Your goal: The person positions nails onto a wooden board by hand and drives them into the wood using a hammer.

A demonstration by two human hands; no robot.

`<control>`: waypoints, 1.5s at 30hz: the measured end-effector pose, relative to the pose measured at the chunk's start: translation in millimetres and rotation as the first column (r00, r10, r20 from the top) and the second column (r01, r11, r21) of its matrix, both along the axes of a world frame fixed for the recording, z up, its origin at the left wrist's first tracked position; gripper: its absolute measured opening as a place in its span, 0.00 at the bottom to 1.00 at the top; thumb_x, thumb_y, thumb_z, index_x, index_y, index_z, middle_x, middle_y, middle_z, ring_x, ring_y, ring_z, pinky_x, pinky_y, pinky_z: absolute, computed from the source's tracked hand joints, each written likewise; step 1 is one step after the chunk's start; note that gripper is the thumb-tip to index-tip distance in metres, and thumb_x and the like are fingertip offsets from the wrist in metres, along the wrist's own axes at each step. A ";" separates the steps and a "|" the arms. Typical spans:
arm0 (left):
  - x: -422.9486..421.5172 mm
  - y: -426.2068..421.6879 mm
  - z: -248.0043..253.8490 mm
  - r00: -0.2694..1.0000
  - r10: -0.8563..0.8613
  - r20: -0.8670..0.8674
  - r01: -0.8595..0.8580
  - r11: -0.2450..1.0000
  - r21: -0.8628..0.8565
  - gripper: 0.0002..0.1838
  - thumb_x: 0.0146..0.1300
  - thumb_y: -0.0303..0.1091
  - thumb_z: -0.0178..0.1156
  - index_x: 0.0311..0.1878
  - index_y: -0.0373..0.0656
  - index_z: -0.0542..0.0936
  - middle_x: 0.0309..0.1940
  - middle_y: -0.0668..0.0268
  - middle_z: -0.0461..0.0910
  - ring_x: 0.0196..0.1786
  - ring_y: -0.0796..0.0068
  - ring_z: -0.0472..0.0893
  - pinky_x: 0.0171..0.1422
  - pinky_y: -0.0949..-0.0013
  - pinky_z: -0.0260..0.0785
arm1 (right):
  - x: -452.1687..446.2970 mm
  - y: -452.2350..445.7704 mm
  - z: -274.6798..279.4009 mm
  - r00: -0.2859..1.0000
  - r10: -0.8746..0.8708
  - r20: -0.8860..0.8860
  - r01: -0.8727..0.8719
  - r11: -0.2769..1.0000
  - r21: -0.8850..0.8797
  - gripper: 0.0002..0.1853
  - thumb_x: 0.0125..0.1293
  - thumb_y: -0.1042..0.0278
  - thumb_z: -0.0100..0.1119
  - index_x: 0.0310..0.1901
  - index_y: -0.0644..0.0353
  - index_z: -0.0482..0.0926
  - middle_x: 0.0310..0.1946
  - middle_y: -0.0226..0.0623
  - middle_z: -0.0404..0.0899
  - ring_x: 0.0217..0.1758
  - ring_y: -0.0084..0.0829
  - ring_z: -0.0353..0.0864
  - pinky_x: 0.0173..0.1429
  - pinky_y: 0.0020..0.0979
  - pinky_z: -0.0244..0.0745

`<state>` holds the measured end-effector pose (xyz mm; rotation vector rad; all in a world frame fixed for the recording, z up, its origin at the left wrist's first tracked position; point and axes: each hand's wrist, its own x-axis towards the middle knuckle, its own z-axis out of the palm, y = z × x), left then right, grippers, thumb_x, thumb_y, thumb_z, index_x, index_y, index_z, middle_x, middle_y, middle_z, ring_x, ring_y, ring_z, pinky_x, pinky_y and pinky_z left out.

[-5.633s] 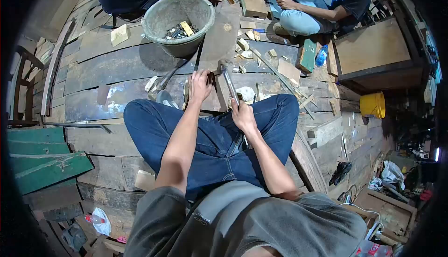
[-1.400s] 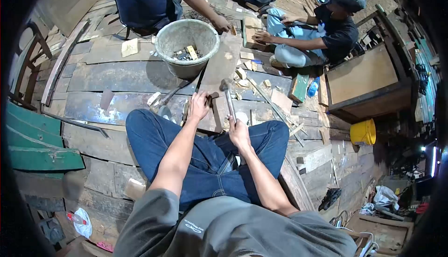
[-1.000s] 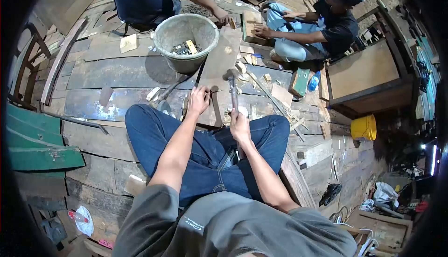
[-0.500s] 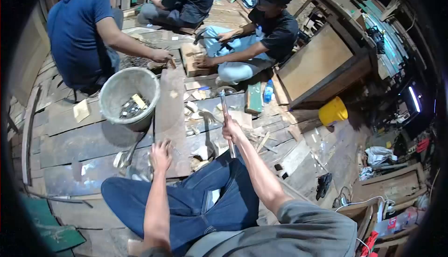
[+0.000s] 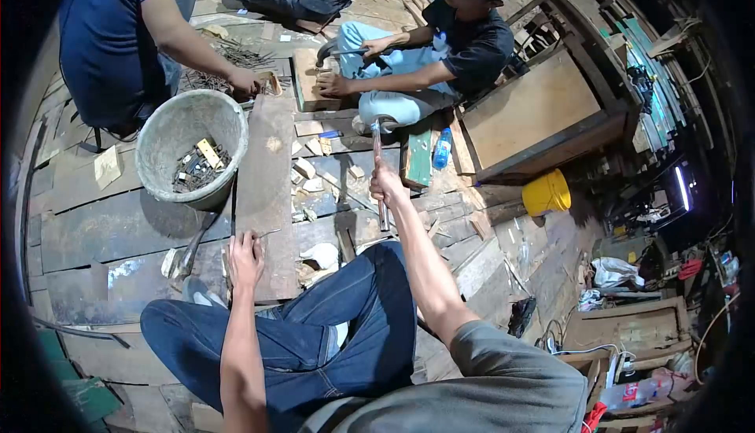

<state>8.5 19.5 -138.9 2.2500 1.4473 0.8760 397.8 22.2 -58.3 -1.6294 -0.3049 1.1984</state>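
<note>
My right hand (image 5: 388, 182) is wrapped round the handle of a hammer (image 5: 378, 154), which is raised with its metal head away from me, to the right of the wide plank. My left hand (image 5: 245, 257) rests at the left edge of the wide plank (image 5: 271, 165), fingers pinched on a thin nail (image 5: 270, 232) that points to the right. Beyond my left hand stands a grey bucket (image 5: 149, 167) with metal pieces and a yellow block (image 5: 208, 152) inside.
A person in blue (image 5: 110, 40) reaches to the plank's far end. Another person in a cap (image 5: 472, 44) holds a hammer over a wood block (image 5: 303, 87). Wood scraps (image 5: 313, 184), a blue bottle (image 5: 443, 150), a yellow bucket (image 5: 546, 193) and a cabinet (image 5: 535, 114) are to the right.
The view has swung to the right. My right hand has lifted the hammer away from the plank, out to the right. My left hand stays by the plank, and the nail now shows clearly.
</note>
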 end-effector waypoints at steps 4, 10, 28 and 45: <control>0.8 -0.7 5.2 0.991 -0.006 0.134 0.008 1.000 -0.019 0.05 0.64 0.27 0.55 0.41 0.38 0.75 0.36 0.52 0.76 0.45 0.47 0.76 0.50 0.49 0.67 | -32.3 -34.8 11.4 0.999 0.052 -0.011 -0.052 0.999 0.002 0.27 0.74 0.35 0.43 0.26 0.50 0.63 0.13 0.19 0.53 0.11 0.17 0.50 0.15 0.25 0.42; 1.0 -4.2 -3.1 0.993 0.005 0.115 -0.001 0.999 -0.033 0.08 0.62 0.28 0.55 0.43 0.35 0.74 0.39 0.47 0.75 0.46 0.43 0.75 0.51 0.47 0.66 | -113.9 -128.4 32.2 0.971 0.238 0.021 -0.231 0.957 -0.177 0.26 0.73 0.37 0.48 0.26 0.50 0.63 0.13 0.20 0.55 0.10 0.17 0.50 0.13 0.25 0.44; -17.0 12.1 112.0 0.574 0.213 0.791 0.529 0.641 -0.556 0.12 0.69 0.39 0.60 0.48 0.42 0.81 0.36 0.73 0.80 0.37 0.85 0.75 0.40 0.77 0.64 | -172.8 -168.4 -18.4 0.866 0.488 0.114 -0.375 0.782 -0.498 0.29 0.73 0.38 0.50 0.33 0.63 0.71 0.21 0.34 0.69 0.15 0.24 0.64 0.15 0.27 0.58; -23.5 4.3 128.0 0.262 0.366 0.893 0.796 0.441 -0.415 0.11 0.71 0.39 0.59 0.44 0.41 0.80 0.36 0.68 0.80 0.39 0.79 0.76 0.44 0.74 0.66 | -180.6 -165.3 -7.3 0.892 0.444 0.084 -0.350 0.797 -0.492 0.28 0.71 0.36 0.50 0.29 0.56 0.66 0.17 0.25 0.61 0.11 0.18 0.55 0.13 0.25 0.52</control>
